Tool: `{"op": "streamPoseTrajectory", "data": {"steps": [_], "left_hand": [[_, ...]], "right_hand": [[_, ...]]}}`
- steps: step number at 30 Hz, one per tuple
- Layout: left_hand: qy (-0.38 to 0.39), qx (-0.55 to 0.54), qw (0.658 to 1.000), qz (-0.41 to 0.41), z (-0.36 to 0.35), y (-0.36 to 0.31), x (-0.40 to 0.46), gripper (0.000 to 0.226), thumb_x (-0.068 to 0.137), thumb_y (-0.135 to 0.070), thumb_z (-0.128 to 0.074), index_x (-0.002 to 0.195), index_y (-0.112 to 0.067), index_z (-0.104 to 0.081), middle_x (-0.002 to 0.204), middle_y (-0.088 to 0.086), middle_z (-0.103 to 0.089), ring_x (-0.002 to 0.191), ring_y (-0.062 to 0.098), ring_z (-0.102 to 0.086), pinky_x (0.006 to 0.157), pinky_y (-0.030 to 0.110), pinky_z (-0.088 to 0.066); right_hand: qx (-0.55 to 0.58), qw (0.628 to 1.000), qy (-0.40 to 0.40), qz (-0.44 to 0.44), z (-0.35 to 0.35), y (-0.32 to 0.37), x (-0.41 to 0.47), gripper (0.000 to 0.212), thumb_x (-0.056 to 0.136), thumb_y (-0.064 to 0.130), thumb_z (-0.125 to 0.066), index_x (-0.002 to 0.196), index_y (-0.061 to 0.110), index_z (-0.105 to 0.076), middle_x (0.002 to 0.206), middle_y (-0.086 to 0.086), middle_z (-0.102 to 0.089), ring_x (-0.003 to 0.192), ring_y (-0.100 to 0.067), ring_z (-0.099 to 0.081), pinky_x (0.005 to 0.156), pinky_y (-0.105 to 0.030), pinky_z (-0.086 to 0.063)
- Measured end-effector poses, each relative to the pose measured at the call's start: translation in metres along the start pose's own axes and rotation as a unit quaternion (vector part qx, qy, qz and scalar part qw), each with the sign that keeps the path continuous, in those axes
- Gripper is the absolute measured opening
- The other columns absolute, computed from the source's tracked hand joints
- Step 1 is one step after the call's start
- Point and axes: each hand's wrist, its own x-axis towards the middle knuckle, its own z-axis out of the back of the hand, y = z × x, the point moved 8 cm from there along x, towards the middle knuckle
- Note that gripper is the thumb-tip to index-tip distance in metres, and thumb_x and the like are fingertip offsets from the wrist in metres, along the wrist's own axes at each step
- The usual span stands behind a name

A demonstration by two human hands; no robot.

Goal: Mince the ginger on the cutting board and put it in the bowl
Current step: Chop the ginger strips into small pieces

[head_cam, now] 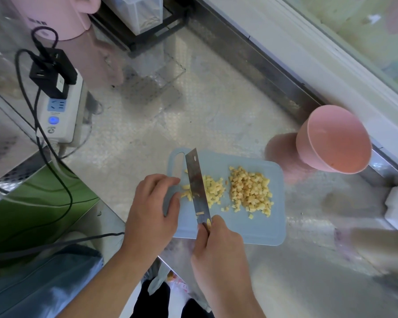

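Right grip (216, 244) clenches the knife (197, 187) handle; left grip (154, 203) holds ginger (186, 193) strips on the cutting board (257, 228). Keep fingertips tucked and cuts close, matching the diced pile (251, 191). Bowl (336, 141) waits empty nearby.

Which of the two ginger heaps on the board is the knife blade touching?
The smaller left heap, beside the knife blade; the bigger right heap lies apart, nearer the pink bowl.

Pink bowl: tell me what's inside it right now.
The pink bowl shows only a bare pink inner wall; no ginger is visible in it. Its near inner side is hidden by the rim. The diced ginger lies on the cutting board.
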Motion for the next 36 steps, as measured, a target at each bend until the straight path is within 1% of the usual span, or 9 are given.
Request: {"op": "streamPoseTrajectory", "data": {"steps": [2,5,8,12,16,21,25,29,36], "left_hand": [[0.003,0.014,1.000,-0.022,-0.005,0.001,-0.001,0.026,0.098,-0.019,-0.066,0.124,-0.020,-0.069,0.117,-0.009,-0.053,0.112,0.015,-0.052,0.095,0.029,-0.047],[-0.011,0.019,0.999,-0.035,-0.008,0.002,-0.001,0.024,0.098,-0.017,-0.068,0.122,-0.019,-0.071,0.114,-0.008,-0.056,0.107,0.015,-0.050,0.094,0.029,-0.046],[-0.017,0.028,0.998,-0.049,-0.010,-0.001,-0.001,0.017,0.099,-0.019,-0.064,0.114,-0.019,-0.072,0.109,-0.006,-0.058,0.102,0.016,-0.051,0.092,0.030,-0.044],[-0.026,0.023,0.999,-0.041,-0.010,0.001,-0.002,0.009,0.095,-0.011,-0.071,0.101,-0.019,-0.070,0.104,-0.007,-0.060,0.099,0.016,-0.051,0.088,0.034,-0.046],[-0.042,0.021,0.998,-0.039,-0.009,0.001,-0.004,0.004,0.096,-0.018,-0.065,0.096,-0.017,-0.069,0.100,-0.008,-0.060,0.097,0.016,-0.051,0.086,0.033,-0.046],[-0.040,0.031,0.998,-0.040,-0.010,0.000,-0.006,0.004,0.098,-0.018,-0.063,0.097,-0.016,-0.066,0.101,-0.007,-0.058,0.098,0.016,-0.049,0.087,0.034,-0.046],[-0.037,0.038,0.998,-0.029,-0.009,-0.001,-0.005,0.015,0.098,-0.023,-0.061,0.109,-0.016,-0.068,0.109,-0.006,-0.056,0.102,0.017,-0.050,0.091,0.034,-0.047],[-0.034,0.059,0.997,-0.046,-0.010,-0.002,-0.004,0.021,0.094,-0.024,-0.065,0.113,-0.017,-0.071,0.110,-0.004,-0.058,0.102,0.020,-0.054,0.092,0.038,-0.048],[-0.035,0.048,0.997,-0.052,-0.011,-0.003,-0.004,0.011,0.095,-0.023,-0.066,0.103,-0.017,-0.069,0.106,-0.005,-0.059,0.100,0.019,-0.053,0.089,0.039,-0.048]], "right_hand": [[-0.005,1.000,0.006,-0.005,-0.003,0.000,-0.001,0.030,0.103,0.033,-0.040,0.076,0.022,-0.033,0.067,0.000,-0.052,0.057,-0.020,-0.045,0.047,-0.029,-0.027],[-0.012,1.000,0.012,-0.013,-0.006,0.000,0.000,0.029,0.103,0.034,-0.039,0.077,0.022,-0.034,0.069,0.000,-0.053,0.058,-0.018,-0.046,0.047,-0.028,-0.029],[-0.027,0.999,0.022,-0.017,-0.008,-0.001,0.002,0.028,0.103,0.034,-0.037,0.078,0.023,-0.034,0.071,0.001,-0.053,0.061,-0.017,-0.047,0.046,-0.026,-0.028],[-0.040,0.998,0.040,-0.021,-0.015,0.001,0.002,0.024,0.102,0.030,-0.039,0.080,0.023,-0.034,0.075,0.001,-0.054,0.069,-0.022,-0.051,0.048,-0.025,-0.029],[-0.024,0.998,0.050,-0.028,-0.021,0.000,0.001,0.023,0.102,0.028,-0.039,0.080,0.023,-0.033,0.073,0.003,-0.053,0.070,-0.022,-0.052,0.047,-0.025,-0.030],[0.013,0.999,0.030,-0.007,-0.010,0.002,-0.003,0.028,0.103,0.032,-0.039,0.076,0.025,-0.032,0.066,0.004,-0.052,0.058,-0.014,-0.046,0.049,-0.029,-0.034],[0.010,1.000,0.010,0.003,0.002,0.000,-0.001,0.030,0.102,0.032,-0.039,0.075,0.024,-0.031,0.061,0.004,-0.047,0.054,-0.015,-0.043,0.046,-0.030,-0.033],[-0.007,1.000,0.025,0.002,-0.001,-0.002,0.001,0.030,0.103,0.032,-0.038,0.075,0.023,-0.030,0.062,0.003,-0.045,0.055,-0.016,-0.040,0.046,-0.031,-0.029],[-0.049,0.998,0.043,-0.007,-0.007,-0.002,0.004,0.025,0.103,0.032,-0.036,0.080,0.023,-0.034,0.072,0.001,-0.053,0.064,-0.020,-0.050,0.048,-0.027,-0.030]]}}
